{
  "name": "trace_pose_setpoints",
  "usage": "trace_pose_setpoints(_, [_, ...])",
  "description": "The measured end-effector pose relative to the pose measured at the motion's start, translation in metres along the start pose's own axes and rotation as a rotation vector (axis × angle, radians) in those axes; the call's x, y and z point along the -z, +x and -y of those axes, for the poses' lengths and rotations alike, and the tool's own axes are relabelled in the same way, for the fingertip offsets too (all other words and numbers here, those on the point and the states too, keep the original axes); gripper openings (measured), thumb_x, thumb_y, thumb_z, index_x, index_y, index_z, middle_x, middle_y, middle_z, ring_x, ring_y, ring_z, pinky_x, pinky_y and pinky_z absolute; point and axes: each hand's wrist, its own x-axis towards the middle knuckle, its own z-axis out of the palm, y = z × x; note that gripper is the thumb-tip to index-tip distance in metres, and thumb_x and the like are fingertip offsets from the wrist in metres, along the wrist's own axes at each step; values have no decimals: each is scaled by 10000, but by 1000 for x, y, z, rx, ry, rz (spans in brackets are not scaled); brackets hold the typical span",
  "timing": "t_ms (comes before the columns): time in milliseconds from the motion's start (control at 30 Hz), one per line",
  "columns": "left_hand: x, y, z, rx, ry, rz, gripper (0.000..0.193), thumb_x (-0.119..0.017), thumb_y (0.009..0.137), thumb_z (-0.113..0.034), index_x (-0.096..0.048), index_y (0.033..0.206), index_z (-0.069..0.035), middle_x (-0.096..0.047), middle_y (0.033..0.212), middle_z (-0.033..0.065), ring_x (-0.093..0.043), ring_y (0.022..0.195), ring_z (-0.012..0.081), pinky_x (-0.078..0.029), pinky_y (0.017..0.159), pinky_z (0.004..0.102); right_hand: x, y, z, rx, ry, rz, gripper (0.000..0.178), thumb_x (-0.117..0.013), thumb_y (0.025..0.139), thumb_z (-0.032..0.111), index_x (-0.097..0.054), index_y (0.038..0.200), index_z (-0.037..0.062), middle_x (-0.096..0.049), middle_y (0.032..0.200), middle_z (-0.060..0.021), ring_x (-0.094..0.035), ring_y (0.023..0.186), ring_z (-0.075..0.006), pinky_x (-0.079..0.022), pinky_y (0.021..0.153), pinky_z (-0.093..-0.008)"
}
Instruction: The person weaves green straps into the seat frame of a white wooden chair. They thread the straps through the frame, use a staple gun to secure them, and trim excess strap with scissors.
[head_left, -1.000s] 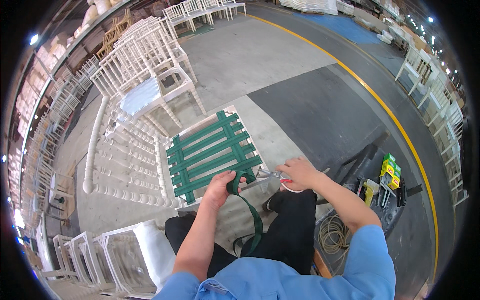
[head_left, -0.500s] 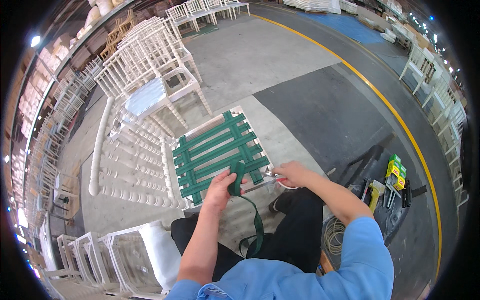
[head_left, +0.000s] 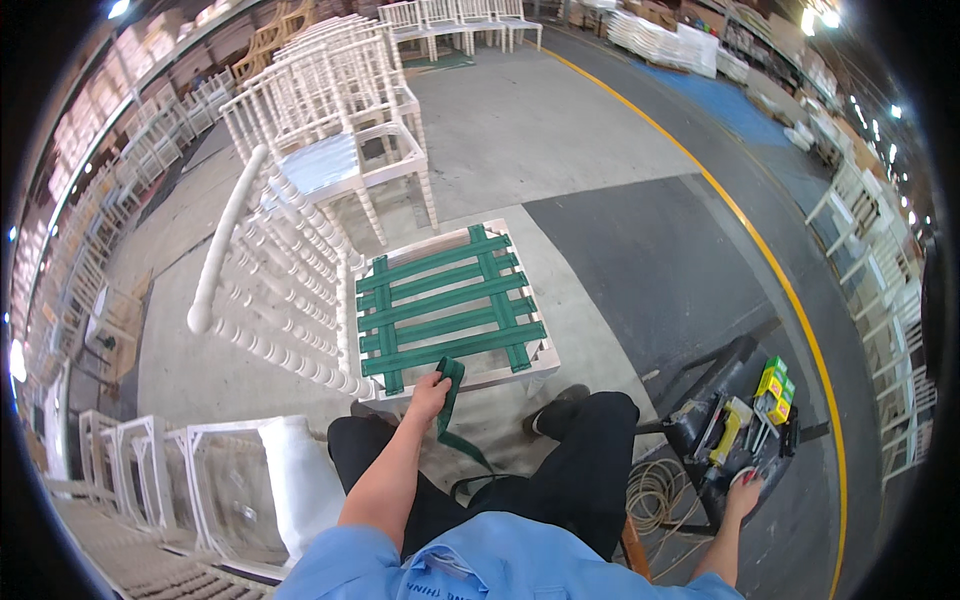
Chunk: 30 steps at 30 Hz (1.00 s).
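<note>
In front of me stands a white chair with a spindle back [head_left: 258,270]. Green webbing straps [head_left: 440,320] are woven across its seat frame [head_left: 545,355]. My left hand [head_left: 428,398] is closed on the loose strip of green webbing [head_left: 452,432], by the seat's near edge; the strip's tail hangs down between my knees. Far to the right, my right hand [head_left: 741,498] reaches to a black tool stand [head_left: 690,440]. Its fingers are around red-handled scissors [head_left: 749,477], mostly hidden by the hand.
On the stand lie a yellow-handled tool [head_left: 728,432] and green-and-yellow boxes [head_left: 774,390]. A coiled hose [head_left: 655,497] lies beside it. White chairs [head_left: 340,100] stand in rows beyond, more chair frames [head_left: 190,470] at lower left. A yellow line [head_left: 740,215] crosses the floor.
My right hand has moved with the scissors from the seat's near right corner to the tool stand. My left hand, with the webbing, has lowered slightly. The view has shifted.
</note>
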Motion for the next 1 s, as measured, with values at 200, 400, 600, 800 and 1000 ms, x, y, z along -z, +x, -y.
trace_pose_setpoints(200, [2,-11,-15,97,-18,-82,197,-653,975,-179,-734,997,-1,-689,850,30,-616,766,141,-474,676,357,1,2,26,36,32,172,498,-775,903,230,-651,1333,10,-623,1284,-282,-624,1179,-458,-495,1031,-500])
trace_pose_setpoints(400, [0,-21,-20,109,56,-113,326,-657,936,-247,-726,1030,58,-699,1115,222,-684,1013,372,-522,871,466,42,11,107,334,272,67,498,-762,915,190,-633,1351,-10,-511,1421,-268,-545,1302,-449,-434,1129,-471])
trace_pose_setpoints(600, [-10,-13,-16,144,160,-162,355,-651,945,-283,-719,1070,42,-639,1212,265,-628,1126,459,-496,995,507,53,13,207,490,345,39,458,-787,908,206,-665,1316,38,-562,1373,-228,-561,1293,-402,-437,1114,-461])
trace_pose_setpoints(800, [-4,4,-1,144,135,-98,350,-683,946,-267,-709,1019,74,-716,990,220,-682,908,333,-514,820,445,12,4,322,659,536,160,439,-792,888,142,-675,1298,40,-635,1265,-184,-613,1174,-351,-477,1047,-420])
trace_pose_setpoints(1000, [16,13,-31,346,-433,-9,254,-597,1057,-174,-676,1204,16,-735,1036,108,-731,925,241,-579,830,375,-9,-49,406,585,949,686,322,-738,986,130,-696,1290,30,-707,1187,-103,-670,1031,-167,-552,882,-317])
